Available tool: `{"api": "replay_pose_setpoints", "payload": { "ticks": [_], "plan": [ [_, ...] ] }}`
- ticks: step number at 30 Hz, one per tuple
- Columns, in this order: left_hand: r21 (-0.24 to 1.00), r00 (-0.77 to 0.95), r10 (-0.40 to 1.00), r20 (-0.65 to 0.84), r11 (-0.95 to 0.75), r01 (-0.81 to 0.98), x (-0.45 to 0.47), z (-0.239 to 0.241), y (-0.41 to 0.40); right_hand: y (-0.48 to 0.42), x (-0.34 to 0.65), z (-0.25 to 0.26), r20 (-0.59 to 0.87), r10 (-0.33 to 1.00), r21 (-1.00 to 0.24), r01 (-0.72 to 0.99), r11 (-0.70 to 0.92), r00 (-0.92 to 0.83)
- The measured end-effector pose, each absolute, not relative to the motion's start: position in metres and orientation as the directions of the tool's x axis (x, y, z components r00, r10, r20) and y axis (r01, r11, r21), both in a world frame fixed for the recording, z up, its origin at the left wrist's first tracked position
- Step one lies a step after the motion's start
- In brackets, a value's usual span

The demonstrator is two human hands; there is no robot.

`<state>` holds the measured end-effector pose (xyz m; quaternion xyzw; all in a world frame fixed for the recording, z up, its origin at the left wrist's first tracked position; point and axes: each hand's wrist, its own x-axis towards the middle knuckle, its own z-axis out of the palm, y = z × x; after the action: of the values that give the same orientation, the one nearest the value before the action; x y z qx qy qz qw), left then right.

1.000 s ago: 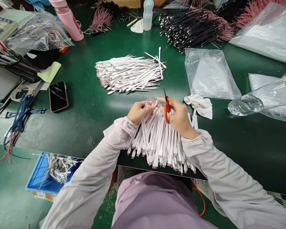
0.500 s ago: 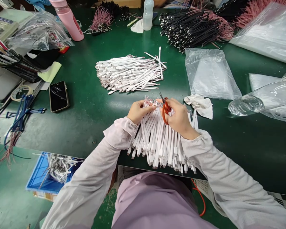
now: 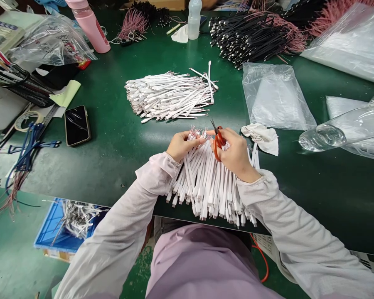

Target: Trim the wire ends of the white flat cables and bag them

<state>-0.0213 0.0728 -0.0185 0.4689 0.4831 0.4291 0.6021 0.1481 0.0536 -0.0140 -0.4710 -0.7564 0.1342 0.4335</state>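
A thick bunch of white USB cables (image 3: pixel 210 178) lies at the table's front edge, connectors toward me and stripped wire ends away from me. My left hand (image 3: pixel 182 145) is closed at the far end of the bunch, its thumb and forefinger pinching a cable by its thin wires. In my right hand (image 3: pixel 237 153) are orange-handled scissors (image 3: pixel 218 143), their dark blades pointing up and away to the left. The right fingertips come close to the left ones at the wire ends. Beyond both hands rests a second pile of white cables (image 3: pixel 171 95).
A crumpled tissue (image 3: pixel 263 137) and a clear plastic bag (image 3: pixel 277 97) lie right of my hands, with a transparent bottle (image 3: pixel 333 128) farther right. A phone (image 3: pixel 77 126) is on the left. Black cables (image 3: pixel 252 39) are heaped at the back. Below the table sits a blue bin (image 3: pixel 46 228).
The scissors have tilted slightly to the right in my right hand. My left fingertips have shifted a little to the right. The cable piles stay in place.
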Motion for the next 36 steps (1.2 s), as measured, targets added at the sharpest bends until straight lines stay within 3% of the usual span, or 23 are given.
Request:
{"api": "replay_pose_setpoints", "payload": {
  "ticks": [7,15,30,36],
  "plan": [
    [0.981,0.348,0.918,-0.190,0.163,0.103,-0.039,-0.015,0.078,0.054,0.150,-0.016,0.518,0.849,-0.660,0.586,0.470,-0.098],
    [0.974,0.216,0.955,-0.206,0.222,-0.052,-0.029,-0.025,0.077,0.055,0.151,-0.017,0.458,0.864,-0.654,0.578,0.488,-0.211],
    [0.982,0.135,0.978,-0.159,0.170,-0.078,-0.028,-0.028,0.078,0.054,0.148,-0.017,0.538,0.828,-0.607,0.607,0.512,-0.160],
    [0.991,0.140,0.983,-0.116,0.125,-0.052,-0.027,-0.025,0.077,0.053,0.148,-0.016,0.501,0.830,-0.636,0.546,0.545,-0.245]
  ]
}}
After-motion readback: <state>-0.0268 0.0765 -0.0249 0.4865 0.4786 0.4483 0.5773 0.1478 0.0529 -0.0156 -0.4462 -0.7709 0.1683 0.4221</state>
